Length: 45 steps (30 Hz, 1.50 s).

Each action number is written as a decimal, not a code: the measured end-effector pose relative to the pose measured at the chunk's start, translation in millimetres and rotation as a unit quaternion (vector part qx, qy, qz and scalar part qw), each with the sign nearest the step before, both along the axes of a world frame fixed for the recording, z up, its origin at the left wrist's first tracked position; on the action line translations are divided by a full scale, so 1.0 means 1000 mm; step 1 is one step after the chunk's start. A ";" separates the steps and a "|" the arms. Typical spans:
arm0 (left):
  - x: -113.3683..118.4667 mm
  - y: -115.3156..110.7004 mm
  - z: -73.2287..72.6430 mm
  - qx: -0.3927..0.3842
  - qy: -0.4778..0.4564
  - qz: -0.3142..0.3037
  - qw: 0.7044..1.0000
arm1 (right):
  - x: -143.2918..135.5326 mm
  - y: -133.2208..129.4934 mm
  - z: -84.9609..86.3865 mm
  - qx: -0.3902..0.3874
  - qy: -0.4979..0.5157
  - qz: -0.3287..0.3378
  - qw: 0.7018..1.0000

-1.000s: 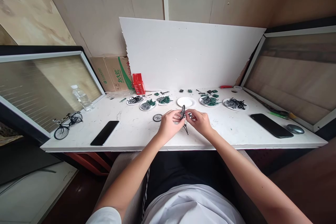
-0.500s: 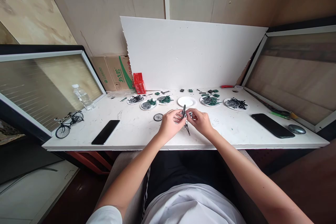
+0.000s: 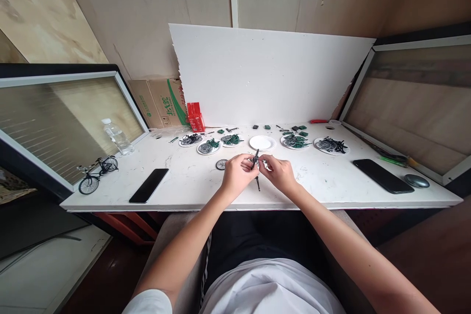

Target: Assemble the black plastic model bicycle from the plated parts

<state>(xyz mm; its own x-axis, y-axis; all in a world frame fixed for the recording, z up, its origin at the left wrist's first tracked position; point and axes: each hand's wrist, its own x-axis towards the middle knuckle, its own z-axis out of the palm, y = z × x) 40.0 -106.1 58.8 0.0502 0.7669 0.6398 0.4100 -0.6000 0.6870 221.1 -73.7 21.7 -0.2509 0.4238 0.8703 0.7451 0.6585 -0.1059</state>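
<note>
Pinched in my left hand (image 3: 236,172) is a small black toy bicycle wheel (image 3: 255,158), seen nearly edge-on. My right hand (image 3: 280,171) meets it from the other side, thumb and fingers closed at the wheel's hub. Whatever small part sits between those fingertips is hidden. Below the fingertips a thin black bicycle part (image 3: 258,184) sticks out, and I cannot tell which hand bears it. Another toy wheel (image 3: 221,164) lies on the white table just left of my left hand, partly covered by it.
Plates of black, grey and green parts (image 3: 295,141) line the back beside a bare white plate (image 3: 262,143). A toy bicycle (image 3: 98,172), bottle (image 3: 117,136) and phone (image 3: 149,185) are at left. Another phone (image 3: 382,175) and a grey mouse-like object (image 3: 416,181) lie right.
The wheel has turned more edge-on and leans slightly. The thin black part beneath the hands has swung a little to the left. Both hands stay close together.
</note>
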 end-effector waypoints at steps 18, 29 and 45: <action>-0.005 0.004 0.000 0.003 0.004 0.003 1.000 | -0.022 -0.014 0.010 -0.235 0.246 0.125 0.932; -0.005 0.003 0.000 0.017 0.012 0.017 1.000 | -0.016 -0.013 0.005 -0.037 0.094 0.028 0.994; -0.006 0.002 -0.001 0.069 0.095 0.038 0.992 | -0.011 -0.012 0.007 0.020 0.014 0.009 1.000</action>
